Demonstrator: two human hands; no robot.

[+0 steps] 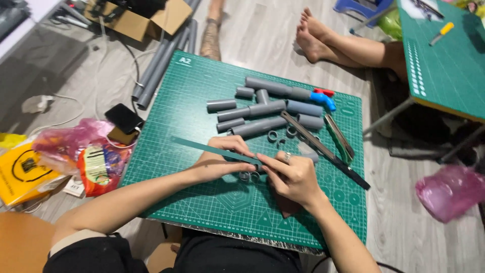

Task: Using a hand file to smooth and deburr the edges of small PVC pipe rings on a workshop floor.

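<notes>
My left hand point(222, 161) presses down on a long thin green ruler point(202, 147) that lies slanted across the green cutting mat point(202, 202). Close against it on the right, my right hand point(292, 177) is closed, with a ring on one finger; what it grips at the ruler's end is hidden by the fingers. Small grey pipe rings point(249, 176) lie on the mat between and just below both hands.
Several grey pipe pieces point(262, 108), a blue valve with a red handle point(323, 99) and a hacksaw point(323, 149) lie on the mat's far half. Long pipes point(156, 71), a phone point(124, 118) and plastic bags point(76, 156) lie left. Another person's bare feet point(316, 38) rest beyond; a pink bag point(449, 191) sits right.
</notes>
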